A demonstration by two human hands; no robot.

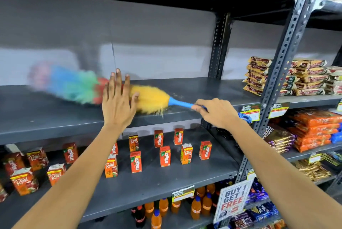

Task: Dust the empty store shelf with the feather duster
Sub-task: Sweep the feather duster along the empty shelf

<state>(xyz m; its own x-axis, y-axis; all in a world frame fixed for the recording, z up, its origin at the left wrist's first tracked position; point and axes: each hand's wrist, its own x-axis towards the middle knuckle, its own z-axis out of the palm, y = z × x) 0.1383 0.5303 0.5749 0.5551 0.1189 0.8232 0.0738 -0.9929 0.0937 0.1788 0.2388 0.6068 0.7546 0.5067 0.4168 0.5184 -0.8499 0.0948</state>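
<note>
A rainbow feather duster (151, 100) lies across the empty grey shelf (55, 121), its yellow part near the blue handle and its green, blue and pink tip blurred at the left. My right hand (216, 111) grips the blue handle at the shelf's right end. My left hand (118, 103) is raised in front of the duster's middle, fingers spread, holding nothing. It hides the red section of the feathers.
Small juice cartons (136, 162) stand on the shelf below. Orange drink bottles (196, 208) and a "Buy 1 Get 1 Free" sign (232, 202) are lower down. A perforated steel upright (281, 66) separates this bay from stacked snack packets (307, 79) at the right.
</note>
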